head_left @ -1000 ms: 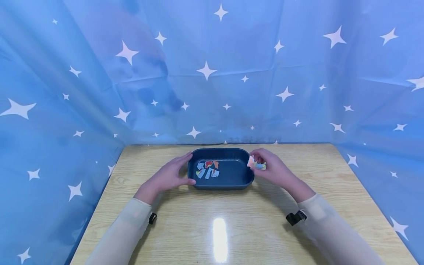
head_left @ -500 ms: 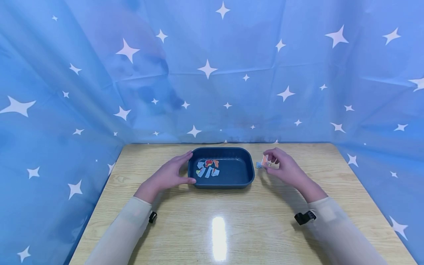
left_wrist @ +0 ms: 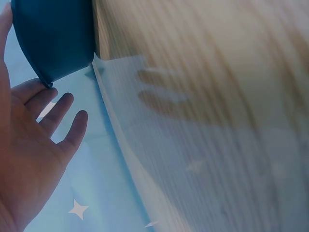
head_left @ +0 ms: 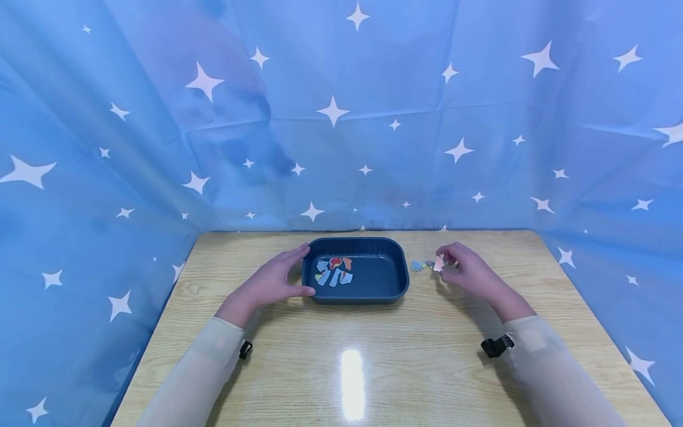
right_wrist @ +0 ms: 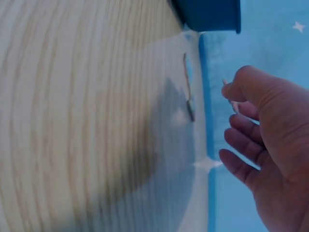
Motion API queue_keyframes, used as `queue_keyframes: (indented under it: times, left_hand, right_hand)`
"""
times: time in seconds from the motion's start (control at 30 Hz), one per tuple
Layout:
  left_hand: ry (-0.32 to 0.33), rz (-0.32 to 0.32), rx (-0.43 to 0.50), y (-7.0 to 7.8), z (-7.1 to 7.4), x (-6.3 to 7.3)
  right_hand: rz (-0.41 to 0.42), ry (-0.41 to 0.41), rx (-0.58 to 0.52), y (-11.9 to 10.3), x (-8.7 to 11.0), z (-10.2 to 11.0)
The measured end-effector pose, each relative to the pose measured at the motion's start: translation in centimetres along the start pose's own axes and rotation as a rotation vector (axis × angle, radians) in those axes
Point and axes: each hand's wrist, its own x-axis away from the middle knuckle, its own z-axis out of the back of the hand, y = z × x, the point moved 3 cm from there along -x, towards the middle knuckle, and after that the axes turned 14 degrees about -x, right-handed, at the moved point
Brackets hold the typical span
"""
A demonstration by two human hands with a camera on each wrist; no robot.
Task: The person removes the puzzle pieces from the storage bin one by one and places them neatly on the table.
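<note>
A dark blue oblong tray (head_left: 373,300) stands on the table with several flat, irregular picture pieces (head_left: 335,277) lying in its left half. My left hand (head_left: 270,279) spans the tray's left end, thumb at the front corner and fingers at the back. In the left wrist view, its fingers (left_wrist: 72,130) are loosely extended, with a fingertip at the rim. Right of the tray, my right hand (head_left: 469,273) pinches a small pink flat piece (head_left: 439,263) between thumb and fingers. Just left of that piece, more small blue and yellow pieces (head_left: 417,266) lie on the wood.
The wooden table (head_left: 277,367) reaches back to a blue curtain (head_left: 395,148) with white stars, which hangs behind and on both sides. A bright light reflection (head_left: 352,382) shows on the front of the tabletop.
My right hand has moved right, away from the tray's right end, carrying the pink piece. The blue and yellow pieces on the table have come into fuller view. My left hand stays put.
</note>
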Motion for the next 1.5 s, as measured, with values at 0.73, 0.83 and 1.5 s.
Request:
queue_keyframes:
  times: [0.73,0.83,1.5]
  left_hand:
    - [-0.008,0.0,0.004,0.0,0.1,-0.1]
    - [-0.009,0.003,0.006,0.0,0.1,-0.1]
    - [-0.013,0.011,0.013,-0.1,0.0,-0.1]
  right_hand:
    - [-0.135,-0.098,0.025,3.1,-0.6,0.3]
    - [-0.141,-0.113,0.023,3.2,-0.8,0.3]
    - [-0.156,-0.139,0.022,3.4,-0.9,0.4]
